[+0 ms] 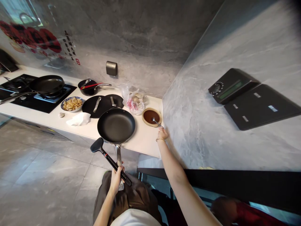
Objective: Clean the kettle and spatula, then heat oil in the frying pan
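The left hand [116,177] grips a long black spatula [113,163] together with the silver metal handle [118,156] of a round black frying pan [116,125] — at the white countertop's [145,138] edge. The right hand [162,133] pinches a slim silver spoon [157,122] — dipped into a round beige bowl [143,117] of brown sauce [149,115].

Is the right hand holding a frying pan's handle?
No, the right hand holds a spoon reaching into the bowl of brown liquid.

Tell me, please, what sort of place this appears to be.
It looks like a kitchen, judging by the stove, the spatula in the left hand and the bowl of brown liquid.
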`<state>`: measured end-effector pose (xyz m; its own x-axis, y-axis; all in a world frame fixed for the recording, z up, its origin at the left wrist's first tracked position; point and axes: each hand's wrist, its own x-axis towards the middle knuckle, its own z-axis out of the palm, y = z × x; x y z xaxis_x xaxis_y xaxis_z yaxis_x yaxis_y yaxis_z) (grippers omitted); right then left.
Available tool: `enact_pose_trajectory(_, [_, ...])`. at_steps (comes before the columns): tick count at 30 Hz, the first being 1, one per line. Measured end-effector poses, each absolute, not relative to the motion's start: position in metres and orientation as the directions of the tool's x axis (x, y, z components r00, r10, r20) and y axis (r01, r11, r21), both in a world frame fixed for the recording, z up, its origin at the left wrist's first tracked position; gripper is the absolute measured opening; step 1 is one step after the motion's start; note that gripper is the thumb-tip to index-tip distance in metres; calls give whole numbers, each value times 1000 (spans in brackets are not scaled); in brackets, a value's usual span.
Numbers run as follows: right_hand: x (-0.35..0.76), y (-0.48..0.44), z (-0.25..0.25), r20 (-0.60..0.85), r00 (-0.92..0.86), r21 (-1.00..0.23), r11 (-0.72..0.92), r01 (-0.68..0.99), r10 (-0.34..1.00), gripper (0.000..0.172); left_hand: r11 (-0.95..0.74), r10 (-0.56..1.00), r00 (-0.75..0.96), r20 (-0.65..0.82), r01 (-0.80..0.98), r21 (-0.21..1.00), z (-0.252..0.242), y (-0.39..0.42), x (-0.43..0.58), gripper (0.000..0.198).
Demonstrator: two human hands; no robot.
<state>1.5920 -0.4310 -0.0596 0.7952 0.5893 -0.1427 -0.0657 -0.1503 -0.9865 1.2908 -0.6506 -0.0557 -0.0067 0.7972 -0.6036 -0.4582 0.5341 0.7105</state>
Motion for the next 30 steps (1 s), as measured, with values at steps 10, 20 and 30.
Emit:
enact_pose_trajectory(10, [1584, -450, -58, -479, 594, -829, -112, -547, 646, 20, 537, 795, -6, -607, -458, 708, -55, -651, 1291, 66])
enact_pose_trajectory(20, [1585, -432, -50, -452, 659, -821, 9, -571, 601, 11, 534, 803, 10, -596, -459, 710, -59, -652, 1290, 69])
enact_pose_trajectory(30, [1583, -452, -60, -563, 478, -708, -97, -699, 674, 22, 528, 806, 15, -592, -472, 706, -59, -652, 1289, 69])
